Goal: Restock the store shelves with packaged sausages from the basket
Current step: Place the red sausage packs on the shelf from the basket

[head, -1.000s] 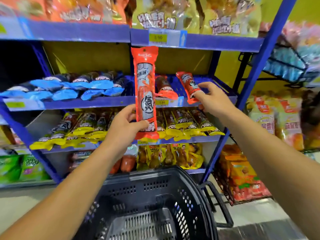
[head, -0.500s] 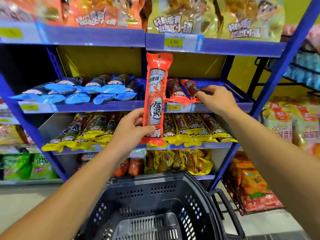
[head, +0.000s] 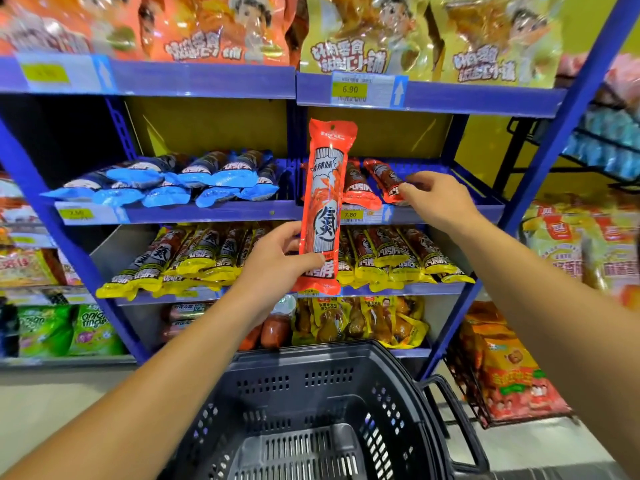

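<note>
My left hand (head: 277,258) grips a long red sausage pack (head: 323,206) near its lower end, thumb across the front and fingers curled behind, holding it upright in front of the blue shelf unit (head: 446,207). My right hand (head: 438,199) reaches to the right half of the middle shelf, its fingertips pinching the near end of a second red sausage pack (head: 386,178) that lies on the shelf just beside another red pack (head: 358,187). My hands are well apart. On the left half of that same shelf lie blue-wrapped sausages (head: 166,181), and the shelf below carries a row of yellow-ended sausages (head: 214,254). Large orange and yellow snack bags (head: 363,32) stand on the top shelf above a 6.90 price tag (head: 349,89). The dark plastic basket (head: 311,382) sits below my arms, and I see no packs in the part that shows.
</note>
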Demonstrator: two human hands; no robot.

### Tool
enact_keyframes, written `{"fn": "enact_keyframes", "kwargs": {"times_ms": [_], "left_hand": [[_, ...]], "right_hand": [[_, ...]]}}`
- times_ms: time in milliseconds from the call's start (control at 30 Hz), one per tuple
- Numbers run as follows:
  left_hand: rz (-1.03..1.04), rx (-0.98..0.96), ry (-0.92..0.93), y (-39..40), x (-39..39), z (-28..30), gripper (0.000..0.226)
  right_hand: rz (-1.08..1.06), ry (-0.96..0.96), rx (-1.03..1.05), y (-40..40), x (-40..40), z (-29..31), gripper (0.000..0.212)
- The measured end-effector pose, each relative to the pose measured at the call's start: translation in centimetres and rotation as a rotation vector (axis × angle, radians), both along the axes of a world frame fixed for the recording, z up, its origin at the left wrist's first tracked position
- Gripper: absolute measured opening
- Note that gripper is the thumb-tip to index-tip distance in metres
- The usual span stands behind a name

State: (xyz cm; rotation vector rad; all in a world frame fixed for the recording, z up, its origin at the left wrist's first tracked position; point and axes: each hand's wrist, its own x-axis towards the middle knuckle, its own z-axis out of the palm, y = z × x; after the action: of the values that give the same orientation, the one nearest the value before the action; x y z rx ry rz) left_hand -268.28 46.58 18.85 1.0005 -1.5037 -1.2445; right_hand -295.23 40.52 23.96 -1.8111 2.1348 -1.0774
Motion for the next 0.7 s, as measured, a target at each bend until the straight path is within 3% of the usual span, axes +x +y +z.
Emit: {"fn": "enact_keyframes", "kwargs": {"times_ms": [200, 333, 467, 567, 700], "left_hand": [[-0.026, -0.056, -0.028, 0.9, -1.1, 0.5, 0.041], [-0.006, -0.084, -0.03, 1.2, -3.0, 1.0, 0.045], [-0.02, -0.134, -0.066, 1.4, -5.3, 1.6, 0.039], [-0.086, -0.193, -0.129, 1.6, -6.5, 2.1, 0.042], [-0.149, -0.281, -0.29, 1.6, -7.0, 3.0, 0.053]], "right_hand": [[0.008, -0.09, -0.323, 4.6, 1.8, -0.4, 0.03], [0.129, -0.219, -0.321, 7.5, 3.9, -1.9, 0.005], [0.227, -0.493, -0.2, 8.5, 5.0, -2.5, 0.029], [0.208, -0.546, -0.197, 8.8, 4.7, -2.6, 0.044], [0.112, -0.539, -0.285, 8.7, 2.3, -1.9, 0.038]]}}
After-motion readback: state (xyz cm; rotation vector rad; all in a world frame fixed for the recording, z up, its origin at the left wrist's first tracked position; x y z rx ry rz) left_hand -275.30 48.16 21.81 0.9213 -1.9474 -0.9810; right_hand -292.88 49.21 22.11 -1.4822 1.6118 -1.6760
